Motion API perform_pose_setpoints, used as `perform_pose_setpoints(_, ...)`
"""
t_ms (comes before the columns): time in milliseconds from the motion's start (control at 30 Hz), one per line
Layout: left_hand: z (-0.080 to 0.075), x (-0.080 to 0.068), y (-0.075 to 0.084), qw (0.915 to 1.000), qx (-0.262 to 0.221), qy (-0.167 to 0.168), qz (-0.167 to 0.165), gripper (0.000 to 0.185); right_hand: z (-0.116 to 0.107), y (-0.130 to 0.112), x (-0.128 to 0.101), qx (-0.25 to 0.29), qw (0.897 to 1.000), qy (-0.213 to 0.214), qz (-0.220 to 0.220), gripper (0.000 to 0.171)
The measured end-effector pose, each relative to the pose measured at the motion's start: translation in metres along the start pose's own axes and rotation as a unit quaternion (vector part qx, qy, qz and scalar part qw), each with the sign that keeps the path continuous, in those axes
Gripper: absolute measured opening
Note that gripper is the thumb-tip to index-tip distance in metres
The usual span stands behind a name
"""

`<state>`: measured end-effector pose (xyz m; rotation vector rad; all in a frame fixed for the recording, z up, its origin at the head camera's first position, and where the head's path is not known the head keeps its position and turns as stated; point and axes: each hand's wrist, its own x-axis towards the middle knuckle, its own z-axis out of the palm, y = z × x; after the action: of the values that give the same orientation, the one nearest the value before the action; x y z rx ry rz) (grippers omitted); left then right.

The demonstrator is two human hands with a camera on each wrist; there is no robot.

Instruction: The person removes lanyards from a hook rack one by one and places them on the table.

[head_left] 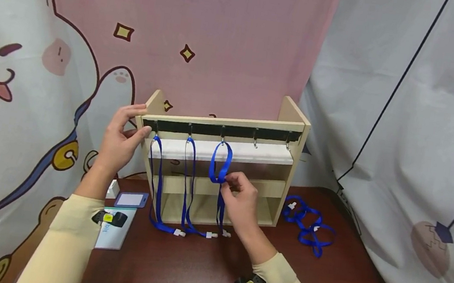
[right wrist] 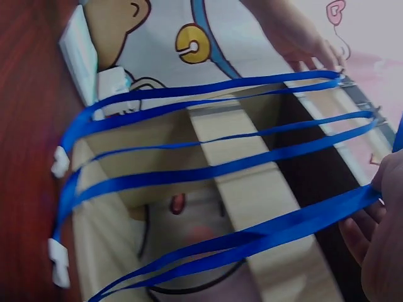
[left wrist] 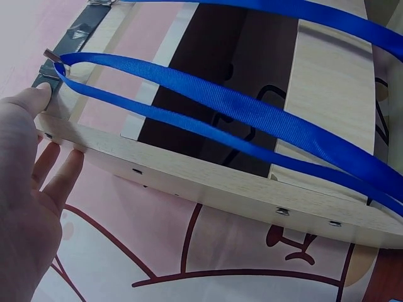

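Head view, rack: a small wooden rack (head_left: 223, 169) stood on the dark table (head_left: 201, 272) in the middle of the frame, with a row of metal hooks (head_left: 255, 141) under its top bar.
Head view, left hand: the left hand (head_left: 121, 139) held the upper left corner of the rack, fingers over the top edge and thumb on the front.
Head view, right hand: the right hand (head_left: 240, 200) pinched the third lanyard (head_left: 222, 162) between thumb and fingertips, at the centre of the frame, where the strap crossed below its hook.
Head view, progress: three blue lanyards hung from the three hooks on the left; the two hooks on the right were bare. A heap of loose lanyards (head_left: 307, 221) lay on the table at the right of the rack, so I judge the hanging was more than half done.
Head view, other things: a badge holder (head_left: 131, 199) and a card (head_left: 113, 232) lay at the lower left.
Left wrist view: the fingers (left wrist: 60, 173) were straight and close together along the side board (left wrist: 208, 182), the thumb near the first hook (left wrist: 51, 58), which carried a blue strap (left wrist: 239, 107).
Right wrist view: the fingertips (right wrist: 381, 182) at the right edge gripped the nearest strap (right wrist: 271, 233); white end clips (right wrist: 60, 160) were seen at the left edge.
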<state>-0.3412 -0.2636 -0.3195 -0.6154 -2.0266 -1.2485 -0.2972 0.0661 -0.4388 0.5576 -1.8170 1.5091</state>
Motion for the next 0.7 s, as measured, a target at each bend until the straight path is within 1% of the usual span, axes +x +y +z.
perform_pose_setpoints(233, 0.002, 0.002, -0.001, 1.0, 0.008, 0.002, -0.006, 0.044, -0.025, -0.017, 0.016, -0.013, 0.999, -0.038, -0.036, 0.016)
perform_pose_setpoints(367, 0.001, 0.001, 0.0, 1.0, 0.0, 0.0, -0.006, 0.043, -0.038, -0.026, 0.027, -0.015, 0.997, -0.052, -0.054, 0.013)
perform_pose_setpoints(467, 0.0, -0.001, 0.001, 1.0, -0.001, -0.002, -0.006, 0.042, -0.045, -0.031, 0.034, -0.019, 0.996, -0.055, -0.072, 0.013)
perform_pose_setpoints(600, 0.001, -0.002, 0.001, 1.0, 0.004, -0.003, -0.007, 0.042, -0.051, -0.037, 0.043, -0.025, 0.994, -0.044, -0.093, 0.015)
perform_pose_setpoints(700, 0.001, -0.001, 0.001, 1.0, -0.001, -0.003, -0.004, 0.042, -0.054, -0.04, 0.049, -0.021, 0.994, -0.035, -0.105, 0.015)
